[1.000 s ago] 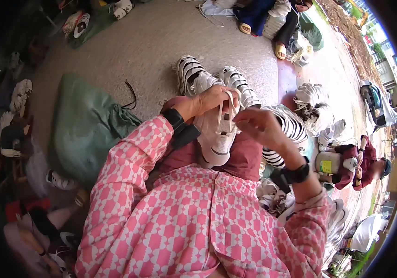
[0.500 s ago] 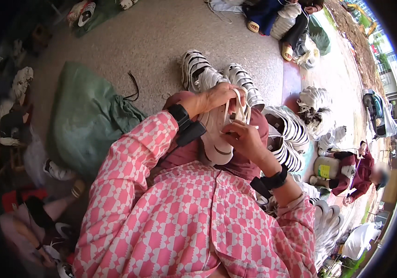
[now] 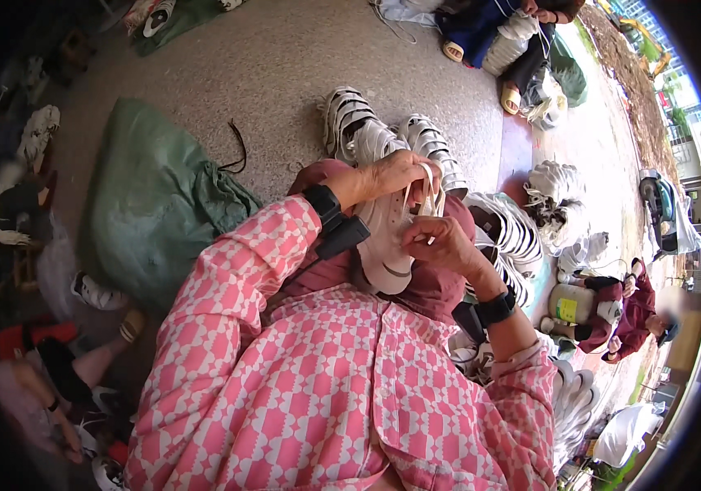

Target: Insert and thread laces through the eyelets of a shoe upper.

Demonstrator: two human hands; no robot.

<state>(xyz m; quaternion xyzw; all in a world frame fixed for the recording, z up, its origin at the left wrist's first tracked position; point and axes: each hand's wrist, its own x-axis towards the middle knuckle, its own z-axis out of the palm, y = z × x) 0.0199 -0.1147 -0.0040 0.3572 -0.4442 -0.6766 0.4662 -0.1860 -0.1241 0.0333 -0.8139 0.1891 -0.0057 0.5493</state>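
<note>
A white shoe (image 3: 385, 263) lies across my lap, its rounded toe toward my body. Off-white shoelace (image 3: 426, 182) loops stand up from its upper. My left hand (image 3: 395, 174) is closed around the lace at the far part of the shoe, fingers bent. Closer to the toe, my right hand (image 3: 446, 244) pinches at the lace beside the eyelets; its fingertips partly hide what they grip. Just beyond my knees stand stacks of white shoes with dark gaps (image 3: 353, 114), nested in rows.
A large green sack (image 3: 150, 204) lies on the floor to my left. More stacked white shoes (image 3: 507, 237) sit at my right, with another bundle (image 3: 553, 192) farther off. A person in dark red (image 3: 637, 315) sits at the right, and others sit at the far side and lower left.
My right hand has shifted slightly right and its fingers have curled in more. My left hand stays almost in place on the lace loops.
</note>
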